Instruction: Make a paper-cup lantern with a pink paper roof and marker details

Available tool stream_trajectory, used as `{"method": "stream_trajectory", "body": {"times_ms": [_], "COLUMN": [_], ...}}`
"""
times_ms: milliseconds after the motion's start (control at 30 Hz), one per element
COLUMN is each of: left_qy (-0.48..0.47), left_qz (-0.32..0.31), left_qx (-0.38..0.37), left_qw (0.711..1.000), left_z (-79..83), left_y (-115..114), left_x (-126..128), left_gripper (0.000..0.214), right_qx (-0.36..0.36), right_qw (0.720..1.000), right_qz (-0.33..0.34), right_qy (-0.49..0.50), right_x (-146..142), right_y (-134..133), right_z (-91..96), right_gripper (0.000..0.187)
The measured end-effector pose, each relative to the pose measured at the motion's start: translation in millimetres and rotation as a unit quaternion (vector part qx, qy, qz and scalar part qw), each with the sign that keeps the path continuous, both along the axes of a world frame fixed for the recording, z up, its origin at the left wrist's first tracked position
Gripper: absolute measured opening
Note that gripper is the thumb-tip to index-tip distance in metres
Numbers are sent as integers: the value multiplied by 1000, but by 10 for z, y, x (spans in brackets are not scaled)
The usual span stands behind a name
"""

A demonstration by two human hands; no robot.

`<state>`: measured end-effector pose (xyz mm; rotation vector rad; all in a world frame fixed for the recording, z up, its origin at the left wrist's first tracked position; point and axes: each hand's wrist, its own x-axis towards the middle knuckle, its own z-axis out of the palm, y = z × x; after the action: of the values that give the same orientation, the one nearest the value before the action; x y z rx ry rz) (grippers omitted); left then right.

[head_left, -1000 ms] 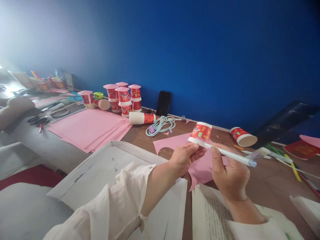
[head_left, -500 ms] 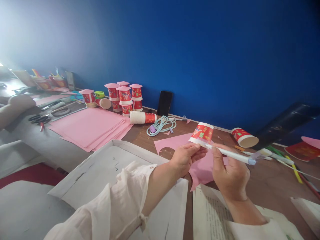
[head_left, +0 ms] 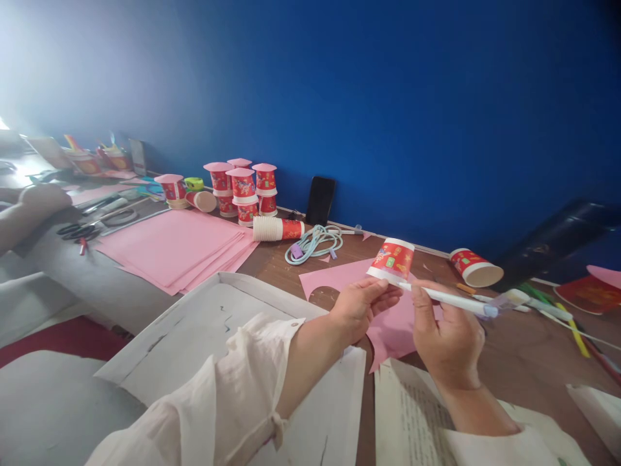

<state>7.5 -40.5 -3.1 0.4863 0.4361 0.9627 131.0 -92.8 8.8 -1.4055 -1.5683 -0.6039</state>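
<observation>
My left hand (head_left: 361, 304) pinches the white rim of an upturned red paper cup (head_left: 392, 259) and holds it above a pink sheet (head_left: 388, 323) with a round hole cut in it. My right hand (head_left: 444, 333) grips a white pen (head_left: 449, 299) whose tip touches the cup's rim. Both hands are closed on what they hold. The pen's far end points right.
A stack of pink paper (head_left: 169, 249), capped red cups (head_left: 242, 191), a lying cup stack (head_left: 277, 228), a coiled cable (head_left: 313, 243) and a phone (head_left: 320, 200) lie behind. Another cup (head_left: 475, 266) and pens (head_left: 548, 304) are at right. Another person's arm (head_left: 26, 210) and scissors (head_left: 77, 231) are at left.
Almost nothing differs. The cup and both hands have kept their place, with only a slight shift of the view.
</observation>
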Motion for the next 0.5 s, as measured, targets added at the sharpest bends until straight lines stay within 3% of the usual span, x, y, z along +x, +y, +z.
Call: {"method": "stream_trajectory", "body": {"times_ms": [200, 500], "left_qy": [5, -12], "left_qz": [5, -5], "left_qx": [-36, -6], "left_qw": [999, 1000], "left_z": [77, 14], "left_y": [-17, -3], "left_x": [-20, -8], "left_gripper": [9, 9], "right_qx": [17, 12], "right_qw": [999, 1000], "right_qz": [-16, 20], "right_qy": [38, 8], "right_x": [-4, -28], "right_y": [-35, -11], "right_z": [16, 3], "right_gripper": [18, 17]}}
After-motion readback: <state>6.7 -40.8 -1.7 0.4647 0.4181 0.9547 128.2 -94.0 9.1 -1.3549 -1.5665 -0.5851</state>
